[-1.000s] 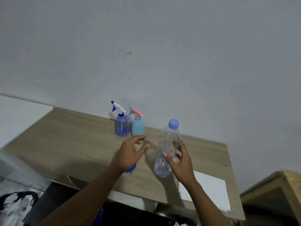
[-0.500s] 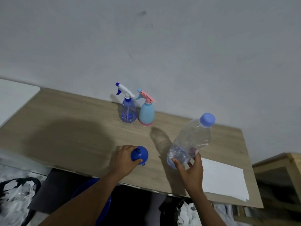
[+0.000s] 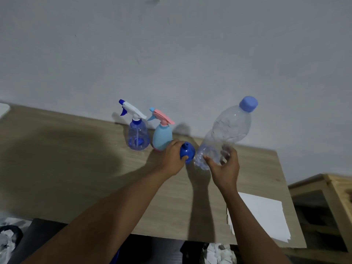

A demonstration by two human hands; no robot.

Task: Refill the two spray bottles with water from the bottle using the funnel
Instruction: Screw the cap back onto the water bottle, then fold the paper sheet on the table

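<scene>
Two spray bottles stand at the back of the wooden table (image 3: 66,159) by the wall: a clear blue one with a white trigger (image 3: 137,138) and a light blue one with a pink trigger (image 3: 162,136). My left hand (image 3: 172,159) grips a blue funnel (image 3: 187,152), spout up, just right of the pink-trigger bottle. My right hand (image 3: 224,168) holds the lower part of a clear plastic water bottle (image 3: 224,134) with a blue cap, tilted to the right. A little water shows in its bottom.
A stack of white paper (image 3: 264,216) lies on the table's right front corner. A wooden shelf unit (image 3: 327,206) stands to the right. Below the front edge are a bin with crumpled paper (image 3: 221,254) and a dark bag (image 3: 9,237).
Both hands have moved away from the table's front edge toward the spray bottles. The funnel now sits beside the pink-trigger bottle, and the water bottle is raised higher.
</scene>
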